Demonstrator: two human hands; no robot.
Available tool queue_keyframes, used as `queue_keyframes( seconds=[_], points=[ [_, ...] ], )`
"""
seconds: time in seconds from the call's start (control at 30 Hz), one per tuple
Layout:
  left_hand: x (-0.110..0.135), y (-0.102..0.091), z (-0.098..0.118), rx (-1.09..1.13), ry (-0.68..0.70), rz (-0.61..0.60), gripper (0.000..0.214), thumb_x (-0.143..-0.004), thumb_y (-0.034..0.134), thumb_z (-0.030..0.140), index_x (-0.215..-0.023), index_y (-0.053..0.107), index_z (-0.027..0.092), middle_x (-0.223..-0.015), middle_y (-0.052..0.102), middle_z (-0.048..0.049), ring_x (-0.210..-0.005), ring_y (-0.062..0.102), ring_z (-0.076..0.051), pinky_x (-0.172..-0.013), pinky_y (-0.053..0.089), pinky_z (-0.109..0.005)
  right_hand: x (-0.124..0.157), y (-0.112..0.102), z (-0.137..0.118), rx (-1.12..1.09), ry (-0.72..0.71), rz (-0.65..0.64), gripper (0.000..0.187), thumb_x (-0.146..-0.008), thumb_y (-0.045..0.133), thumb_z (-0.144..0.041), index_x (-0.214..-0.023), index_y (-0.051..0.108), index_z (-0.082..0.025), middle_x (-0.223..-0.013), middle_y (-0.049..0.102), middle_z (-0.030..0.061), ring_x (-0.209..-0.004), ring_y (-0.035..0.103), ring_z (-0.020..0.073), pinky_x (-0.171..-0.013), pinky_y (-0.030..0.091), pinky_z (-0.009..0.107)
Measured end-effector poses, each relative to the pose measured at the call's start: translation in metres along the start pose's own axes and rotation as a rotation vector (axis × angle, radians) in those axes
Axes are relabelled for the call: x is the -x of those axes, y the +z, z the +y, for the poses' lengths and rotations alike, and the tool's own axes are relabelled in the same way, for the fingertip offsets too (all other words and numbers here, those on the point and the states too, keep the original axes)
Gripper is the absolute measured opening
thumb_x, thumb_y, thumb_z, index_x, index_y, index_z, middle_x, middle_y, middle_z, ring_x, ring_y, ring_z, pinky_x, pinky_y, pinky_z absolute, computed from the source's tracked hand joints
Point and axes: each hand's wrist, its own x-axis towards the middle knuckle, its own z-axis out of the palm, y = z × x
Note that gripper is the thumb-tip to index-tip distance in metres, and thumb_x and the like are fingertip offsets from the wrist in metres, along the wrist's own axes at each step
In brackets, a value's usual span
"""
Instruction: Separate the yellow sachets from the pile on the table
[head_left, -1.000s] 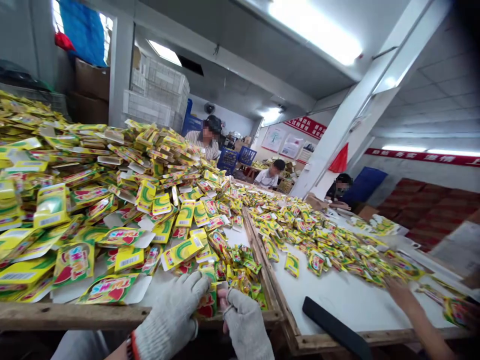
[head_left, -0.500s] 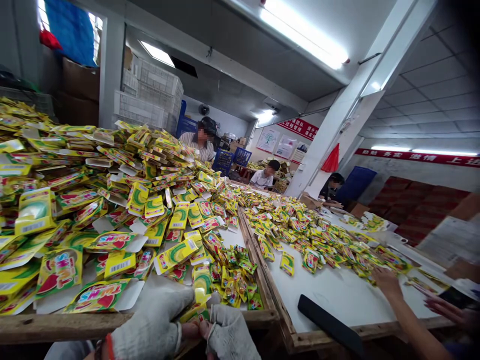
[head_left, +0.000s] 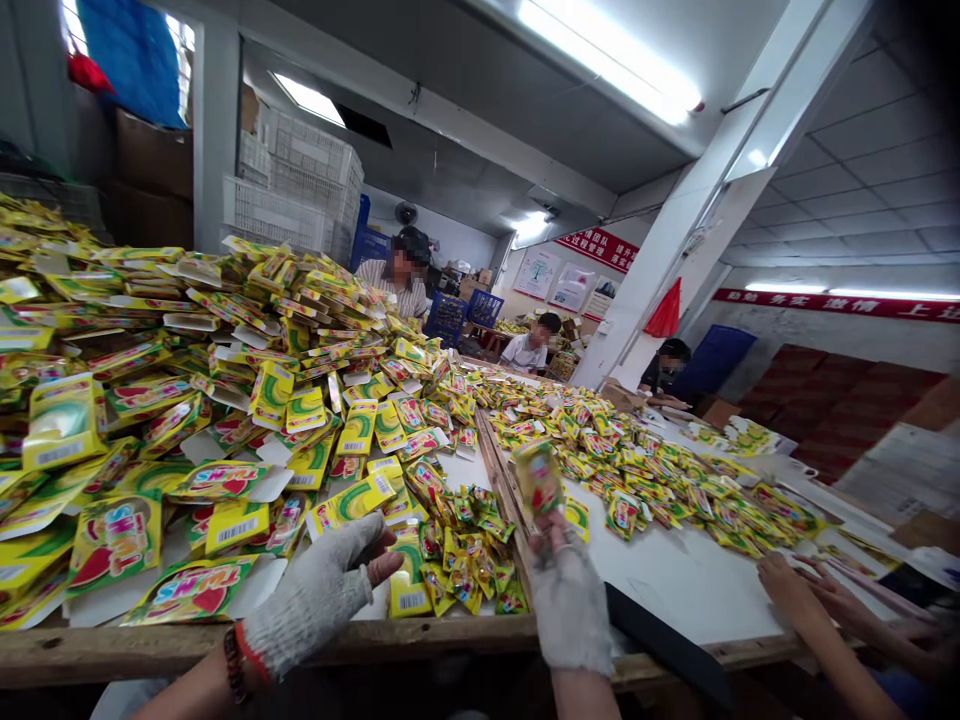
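Yellow cartons (head_left: 210,400) heap across the left of my bench (head_left: 150,648), and loose sachets (head_left: 637,480) spread along its right. At the front edge, my gloved left hand (head_left: 319,590) hangs open and empty. My right hand (head_left: 568,600) pinches one sachet (head_left: 538,478) upright above the divider rail (head_left: 499,480); its print is blurred, and it partly hides my fingertips.

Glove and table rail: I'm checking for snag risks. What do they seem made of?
The glove on the left hand looks like matte knitted cotton, with coarse visible stitches. The table's front rail looks like bare wood, with worn grain and no paint; any sealant can't be told.
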Motion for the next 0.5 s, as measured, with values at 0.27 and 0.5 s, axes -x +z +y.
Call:
queue_keyframes(
  seconds=[0.27, 0.5],
  points=[
    [0.003, 0.024, -0.012, -0.509, 0.019, -0.084, 0.02, -0.083, 0.048, 0.038, -0.081, 0.064, 0.027, -0.069, 0.064, 0.0003, -0.064, 0.057, -0.018, -0.056, 0.031, -0.025, 0.055, 0.06, 0.055, 0.08, 0.137, -0.381, 0.029, -0.08, 0.063, -0.047, -0.087, 0.067, -0.019, -0.067, 0.064, 0.0004, -0.054, 0.058, 0.0137, -0.049, 0.047, 0.023],
    [-0.003, 0.032, -0.02, -0.424, -0.007, -0.088, 0.023, -0.083, 0.045, 0.029, -0.087, 0.067, 0.025, -0.089, 0.071, -0.0024, -0.078, 0.063, -0.019, -0.069, 0.041, -0.026, 0.093, 0.085, 0.084, 0.56, -0.395, -0.422, 0.025, -0.093, 0.046, -0.029, -0.09, 0.07, -0.024, -0.081, 0.069, 0.0043, -0.076, 0.063, 0.0185, -0.075, 0.05, 0.031]
  ],
)
